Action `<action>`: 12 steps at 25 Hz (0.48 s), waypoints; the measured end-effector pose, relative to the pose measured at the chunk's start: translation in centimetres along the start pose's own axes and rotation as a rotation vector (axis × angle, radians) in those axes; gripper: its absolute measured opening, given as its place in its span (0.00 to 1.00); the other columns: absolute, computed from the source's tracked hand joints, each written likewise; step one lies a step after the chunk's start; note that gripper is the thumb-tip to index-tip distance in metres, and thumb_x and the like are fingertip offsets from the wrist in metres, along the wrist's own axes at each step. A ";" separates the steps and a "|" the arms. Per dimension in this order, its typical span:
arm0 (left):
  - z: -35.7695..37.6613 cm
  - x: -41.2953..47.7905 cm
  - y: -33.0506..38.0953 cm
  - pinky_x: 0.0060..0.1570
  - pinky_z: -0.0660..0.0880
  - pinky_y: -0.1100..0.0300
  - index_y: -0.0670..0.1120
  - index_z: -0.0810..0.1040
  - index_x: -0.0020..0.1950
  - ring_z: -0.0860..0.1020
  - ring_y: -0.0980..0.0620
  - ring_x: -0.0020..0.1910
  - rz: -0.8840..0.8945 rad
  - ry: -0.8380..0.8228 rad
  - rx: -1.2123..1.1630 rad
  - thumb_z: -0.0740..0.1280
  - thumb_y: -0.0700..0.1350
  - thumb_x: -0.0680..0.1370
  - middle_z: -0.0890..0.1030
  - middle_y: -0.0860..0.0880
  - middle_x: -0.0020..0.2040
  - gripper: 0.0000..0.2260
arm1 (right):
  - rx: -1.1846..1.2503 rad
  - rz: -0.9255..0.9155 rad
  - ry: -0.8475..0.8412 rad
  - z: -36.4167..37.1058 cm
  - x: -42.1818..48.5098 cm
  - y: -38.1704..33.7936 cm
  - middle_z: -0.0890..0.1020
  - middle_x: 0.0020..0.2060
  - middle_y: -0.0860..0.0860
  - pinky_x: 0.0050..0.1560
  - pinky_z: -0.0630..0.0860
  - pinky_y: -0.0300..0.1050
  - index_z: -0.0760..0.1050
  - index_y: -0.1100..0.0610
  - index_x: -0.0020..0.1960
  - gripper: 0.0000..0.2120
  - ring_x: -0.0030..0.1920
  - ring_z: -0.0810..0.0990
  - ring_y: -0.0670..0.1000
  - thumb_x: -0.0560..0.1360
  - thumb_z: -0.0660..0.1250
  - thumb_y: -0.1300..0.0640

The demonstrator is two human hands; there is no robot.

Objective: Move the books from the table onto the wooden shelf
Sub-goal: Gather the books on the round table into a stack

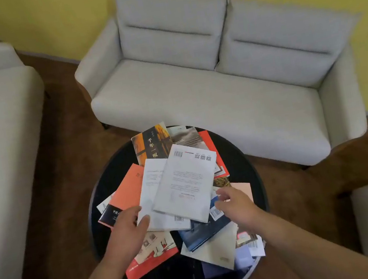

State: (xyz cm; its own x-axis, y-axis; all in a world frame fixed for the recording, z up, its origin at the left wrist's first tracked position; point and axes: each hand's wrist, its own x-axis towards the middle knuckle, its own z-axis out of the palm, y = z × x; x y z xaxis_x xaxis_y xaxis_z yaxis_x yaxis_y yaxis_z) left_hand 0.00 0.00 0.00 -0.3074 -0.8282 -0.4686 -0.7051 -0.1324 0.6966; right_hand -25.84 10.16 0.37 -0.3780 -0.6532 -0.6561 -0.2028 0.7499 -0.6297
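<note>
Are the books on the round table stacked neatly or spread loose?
Spread loose. The books lie flat, overlapping at mixed angles across the round table, some overhanging its near rim.

One head-worn, wide-angle view looks forward and steeply down from above a round black table (103,189), close enough that the table fills the lower centre. Both forearms enter from the bottom edge. Farther off, beyond the table, a grey two-seat sofa (217,80) stands against a yellow wall (48,18). Straight lines bow toward the edges.
</note>
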 end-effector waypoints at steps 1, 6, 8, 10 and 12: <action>-0.3 1.5 -0.1 0.48 0.76 0.61 0.52 0.73 0.58 0.78 0.55 0.53 0.007 -0.011 0.020 0.64 0.47 0.83 0.75 0.56 0.60 0.05 | 0.045 0.010 0.005 0.3 1.1 -0.7 0.76 0.55 0.43 0.60 0.78 0.47 0.72 0.48 0.62 0.11 0.55 0.77 0.49 0.81 0.67 0.55; 0.1 6.6 0.2 0.44 0.79 0.54 0.48 0.77 0.58 0.82 0.51 0.49 -0.153 -0.185 -0.045 0.64 0.46 0.82 0.83 0.50 0.52 0.07 | 0.253 0.125 0.009 0.7 5.1 -2.7 0.81 0.60 0.45 0.61 0.80 0.53 0.77 0.49 0.57 0.07 0.60 0.81 0.52 0.81 0.66 0.59; 0.7 7.7 0.3 0.38 0.75 0.56 0.46 0.76 0.59 0.82 0.50 0.46 -0.244 -0.174 -0.047 0.64 0.46 0.81 0.82 0.48 0.50 0.08 | 0.306 0.166 0.013 0.9 6.1 -2.8 0.83 0.60 0.47 0.52 0.82 0.48 0.76 0.51 0.61 0.09 0.57 0.82 0.52 0.81 0.67 0.58; 1.3 8.2 0.7 0.37 0.74 0.55 0.46 0.74 0.58 0.82 0.49 0.46 -0.301 -0.112 -0.087 0.64 0.47 0.81 0.81 0.47 0.50 0.08 | 0.332 0.197 0.047 1.0 6.8 -2.8 0.83 0.59 0.47 0.42 0.80 0.43 0.76 0.51 0.62 0.10 0.53 0.83 0.50 0.81 0.68 0.56; 1.5 8.4 1.3 0.40 0.75 0.54 0.46 0.73 0.58 0.80 0.49 0.46 -0.345 -0.070 -0.133 0.63 0.49 0.82 0.80 0.46 0.50 0.09 | 0.357 0.221 0.095 1.2 7.4 -2.8 0.84 0.58 0.48 0.41 0.80 0.43 0.77 0.51 0.62 0.11 0.52 0.84 0.50 0.80 0.70 0.55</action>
State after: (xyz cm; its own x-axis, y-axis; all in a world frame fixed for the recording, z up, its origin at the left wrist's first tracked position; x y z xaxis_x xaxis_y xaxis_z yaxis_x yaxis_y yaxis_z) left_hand -4.44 -6.30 -3.84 -0.1120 -0.6838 -0.7211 -0.6873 -0.4708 0.5532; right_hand -27.00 3.10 -3.24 -0.4618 -0.4560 -0.7608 0.2111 0.7766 -0.5936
